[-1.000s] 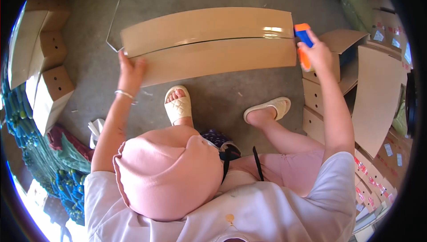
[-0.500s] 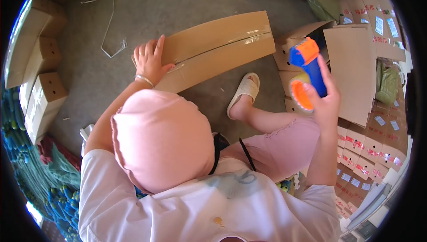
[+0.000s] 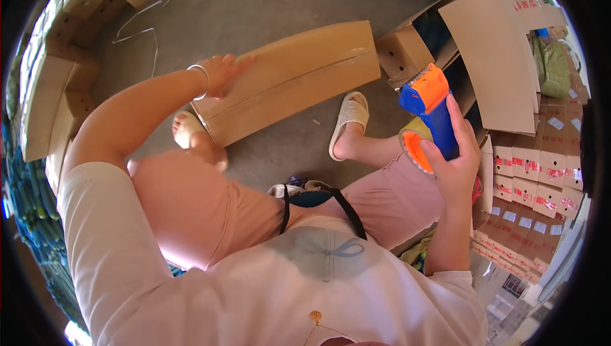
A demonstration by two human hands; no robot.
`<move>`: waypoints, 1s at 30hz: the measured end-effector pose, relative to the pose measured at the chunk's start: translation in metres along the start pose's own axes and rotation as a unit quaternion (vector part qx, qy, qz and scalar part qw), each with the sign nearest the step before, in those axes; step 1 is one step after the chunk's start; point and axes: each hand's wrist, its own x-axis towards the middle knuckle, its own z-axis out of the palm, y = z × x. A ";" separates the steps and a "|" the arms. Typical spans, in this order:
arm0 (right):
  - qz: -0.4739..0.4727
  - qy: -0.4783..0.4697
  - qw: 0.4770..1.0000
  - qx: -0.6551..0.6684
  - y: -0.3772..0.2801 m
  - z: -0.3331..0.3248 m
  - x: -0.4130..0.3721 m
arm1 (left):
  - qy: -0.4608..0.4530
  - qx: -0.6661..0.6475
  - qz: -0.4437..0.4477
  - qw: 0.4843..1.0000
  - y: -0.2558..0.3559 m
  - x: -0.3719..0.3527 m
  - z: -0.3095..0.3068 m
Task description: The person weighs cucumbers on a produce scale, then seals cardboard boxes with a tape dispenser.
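Note:
A closed cardboard box [image 3: 286, 78] lies on the floor in front of me, a long seam running along its top. My left hand [image 3: 224, 76] rests on the box's left part, palm down and fingers extended. A bracelet circles that wrist. To the right, my right hand [image 3: 457, 158] is wrapped round the blue handle of a tape dispenser [image 3: 439, 117]. The dispenser has an orange head with a toothed edge and an orange hub with a tape roll. It is held up in the air, apart from the box.
An open carton [image 3: 407, 47] with a raised flap [image 3: 493, 59] stands right of the box. Stacked printed cartons [image 3: 528, 174] line the right side. More boxes [image 3: 63, 98] stand at the left, by green produce in blue wrapping [image 3: 44, 238]. A white strap [image 3: 154, 47] lies on the floor.
My left knee has dropped away, uncovering my left foot and the box's near end. The left hand has slid slightly right along the box. The tape dispenser has shifted slightly left and down.

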 end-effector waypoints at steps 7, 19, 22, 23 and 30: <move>0.100 -0.105 0.986 0.084 -0.019 0.009 -0.006 | 0.003 0.089 0.015 0.996 0.039 -0.011 0.005; 0.078 -0.058 0.994 0.041 -0.011 0.100 -0.039 | 0.030 -0.695 0.087 0.713 0.112 0.047 0.011; 0.072 -0.049 0.996 0.020 -0.008 0.108 -0.030 | -0.082 -0.782 0.123 0.605 0.133 0.066 -0.035; 0.080 -0.051 0.995 0.018 -0.008 0.111 -0.026 | -0.060 -0.766 0.141 0.625 0.137 0.078 -0.035; 0.164 -0.159 0.965 -0.126 0.031 0.100 -0.013 | 0.247 -0.532 -0.006 0.810 0.024 0.195 -0.085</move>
